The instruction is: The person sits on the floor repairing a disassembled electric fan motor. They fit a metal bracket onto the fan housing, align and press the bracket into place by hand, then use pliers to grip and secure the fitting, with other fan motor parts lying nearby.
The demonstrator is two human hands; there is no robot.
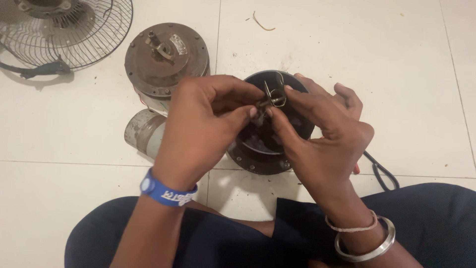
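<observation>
Head view: left hand (201, 126) and right hand (322, 134) meet fingertip to fingertip, both pinching small metal clip (274, 97), bent wire loop sticking up just above fingers. Directly under fingers sits dark round motor housing (258, 161) on floor. Rusty motor cover (166, 57) beyond left knuckles, fan grille (74, 32) further out, black cable (382, 173) beside right wrist.

White tiled floor (347, 44) with thin grey grout lines. Rusty brown motor cover (166, 59), black motor housing (270, 149), grey wire fan guard (69, 30), brassy metal clip (274, 97), blue wristband (166, 191), silver bangle (369, 248).
</observation>
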